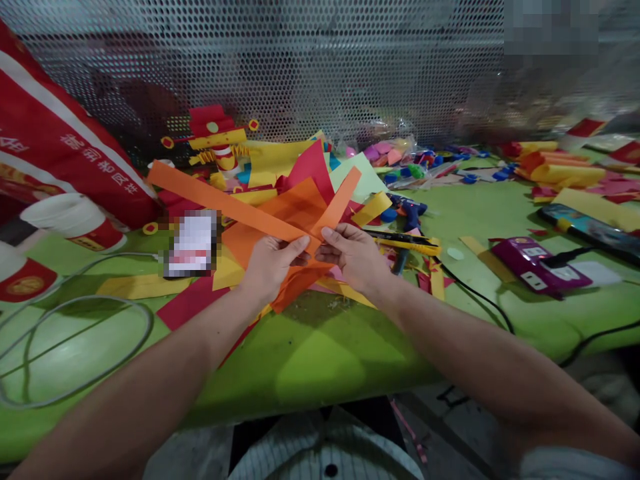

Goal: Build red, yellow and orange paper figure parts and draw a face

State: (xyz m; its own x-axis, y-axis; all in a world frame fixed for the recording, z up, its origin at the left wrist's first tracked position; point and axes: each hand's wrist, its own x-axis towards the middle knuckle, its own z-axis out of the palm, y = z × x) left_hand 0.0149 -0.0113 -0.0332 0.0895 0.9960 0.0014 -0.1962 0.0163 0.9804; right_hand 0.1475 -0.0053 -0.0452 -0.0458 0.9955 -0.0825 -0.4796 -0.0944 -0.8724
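Note:
An orange paper strip [220,201] is pinched between the thumb and fingers of my left hand [273,263], its long end reaching up to the left. Held the same way in my right hand [354,257] is a shorter orange strip end [343,200] pointing up to the right. The two lengths meet in a V between my hands; whether they are one folded strip or two, I cannot tell. Beneath them lie orange paper sheets [295,203], a red sheet [311,167] and yellow pieces. Just beyond my right hand rests a yellow-and-black utility knife [403,241].
A phone [191,243] with a cable lies at left, near paper cups [75,220] and a big red bag [75,127]. At right are a purple power socket [537,267] and black cords. Behind stand a red-and-yellow paper figure [217,137], a blue glue gun [411,210] and a perforated metal screen [300,67].

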